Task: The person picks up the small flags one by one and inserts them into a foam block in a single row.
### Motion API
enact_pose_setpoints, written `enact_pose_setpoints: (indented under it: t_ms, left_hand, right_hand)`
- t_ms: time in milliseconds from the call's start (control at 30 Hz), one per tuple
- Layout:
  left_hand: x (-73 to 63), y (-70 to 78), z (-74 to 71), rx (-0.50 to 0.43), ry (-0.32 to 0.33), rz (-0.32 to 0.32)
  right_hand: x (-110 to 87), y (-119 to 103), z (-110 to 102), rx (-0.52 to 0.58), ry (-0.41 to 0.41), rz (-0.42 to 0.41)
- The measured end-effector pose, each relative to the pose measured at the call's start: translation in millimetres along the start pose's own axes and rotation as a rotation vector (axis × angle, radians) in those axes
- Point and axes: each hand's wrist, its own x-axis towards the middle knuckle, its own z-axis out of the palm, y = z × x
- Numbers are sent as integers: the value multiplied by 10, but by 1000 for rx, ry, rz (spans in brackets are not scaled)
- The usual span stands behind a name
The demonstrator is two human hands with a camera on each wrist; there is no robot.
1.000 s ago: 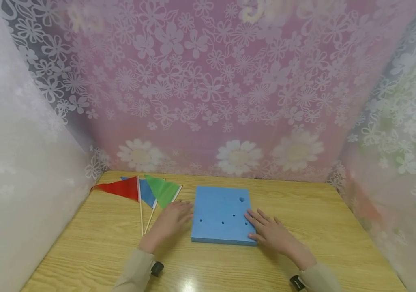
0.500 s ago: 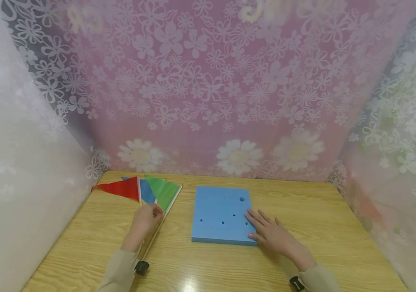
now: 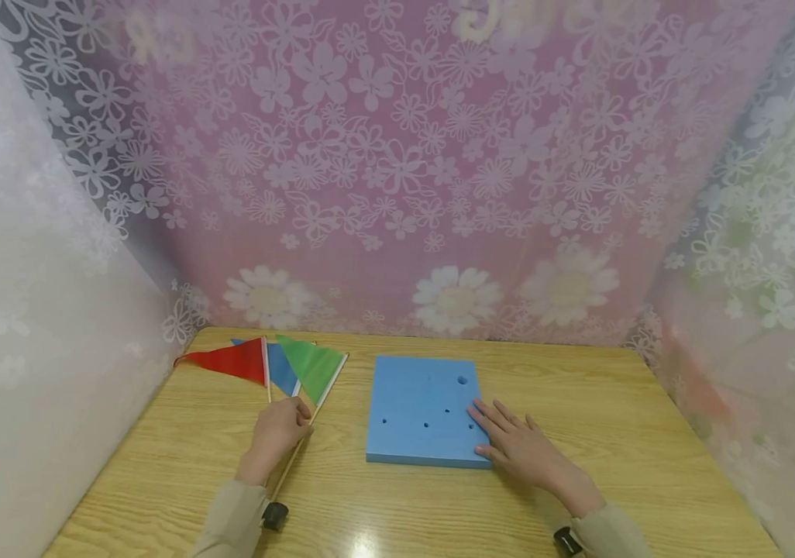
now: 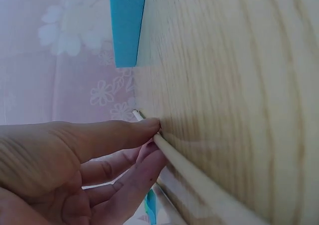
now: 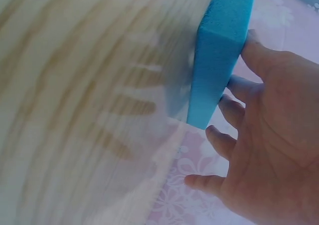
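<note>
A flat blue foam block with several small holes lies on the wooden table. Spread across its right edge are the fingers of my right hand, mostly straight; in the right wrist view the fingertips touch the top of the block. To the left lie three pennant flags on thin wooden sticks: red, blue and green. My left hand pinches the green flag's stick below its cloth, and the left wrist view shows thumb and fingertips on the stick. The hand hides parts of the other sticks.
The wooden table runs back to a pink flowered curtain. Pale sheets with flower prints hang at both sides, the left sheet and the right sheet.
My left hand has moved left from beside the blue foam block to the flags, and its thumb and fingers now pinch the green flag's stick. The right hand has stayed on the block.
</note>
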Motion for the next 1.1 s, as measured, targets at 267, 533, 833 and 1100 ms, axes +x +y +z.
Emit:
enact_pose_setpoints:
  t_ms: [267,533,833,1100]
  left_hand:
    - [26,-19,27,25,56,-14]
    - [59,9,14,-22,76,-11]
    - [141,43,-19,-181,57,-11]
    - [222,43,53,-490,-11,-25]
  right_hand:
    - [-5,-58,-54,-4,-48,39]
    - [-12,-55,-66,15,-49,41]
    - [-12,-67,-79,42,-57,45]
    - [-1,-50,-55,49,-72,57]
